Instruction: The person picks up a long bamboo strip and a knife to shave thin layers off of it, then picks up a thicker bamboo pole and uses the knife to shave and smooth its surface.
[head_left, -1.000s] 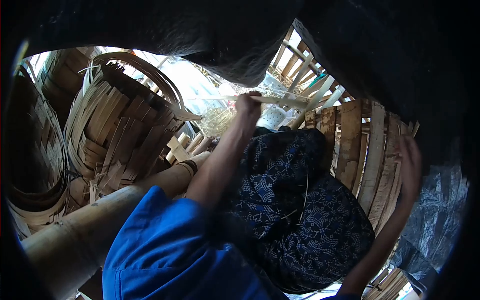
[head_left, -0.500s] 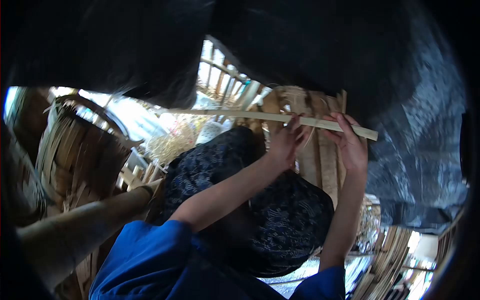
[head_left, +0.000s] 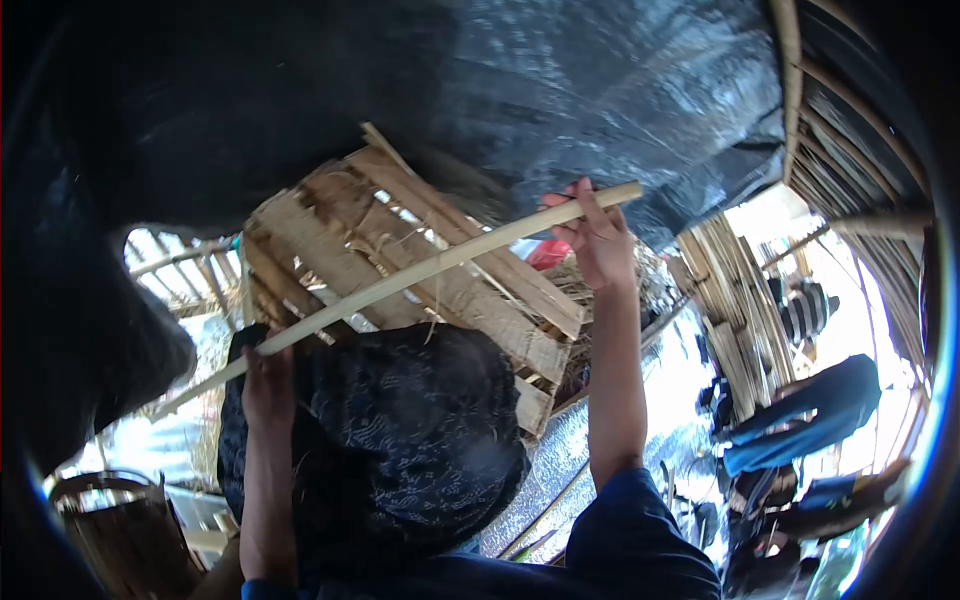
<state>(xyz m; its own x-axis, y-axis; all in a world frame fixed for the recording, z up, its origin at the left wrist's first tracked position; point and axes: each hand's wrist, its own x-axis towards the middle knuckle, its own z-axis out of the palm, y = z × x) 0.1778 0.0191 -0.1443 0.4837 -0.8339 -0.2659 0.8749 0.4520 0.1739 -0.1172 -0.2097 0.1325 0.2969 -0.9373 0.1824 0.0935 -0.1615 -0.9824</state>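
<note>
A long, pale bamboo strip [head_left: 430,266] slants across the view, its right end higher than its left. My right hand [head_left: 598,238] grips it close to the upper right end, thumb and fingers around it. Lower on the left, my left hand [head_left: 268,382] has hold of the same strip, and a length of it sticks out past that hand. Dark patterned cloth [head_left: 420,430] covers my lap below the strip. Behind the strip stands a panel of wooden slats [head_left: 330,215].
Black plastic sheeting [head_left: 600,90] hangs overhead and in front. At lower left is a woven basket [head_left: 125,530]. Bundled bamboo strips [head_left: 735,300] lean at the right. Another person in blue trousers [head_left: 810,410] is at far right.
My hands have moved apart along the bamboo strip, the left one toward its far left part. The strip now slants upward to the right. My view has swung to the right.
</note>
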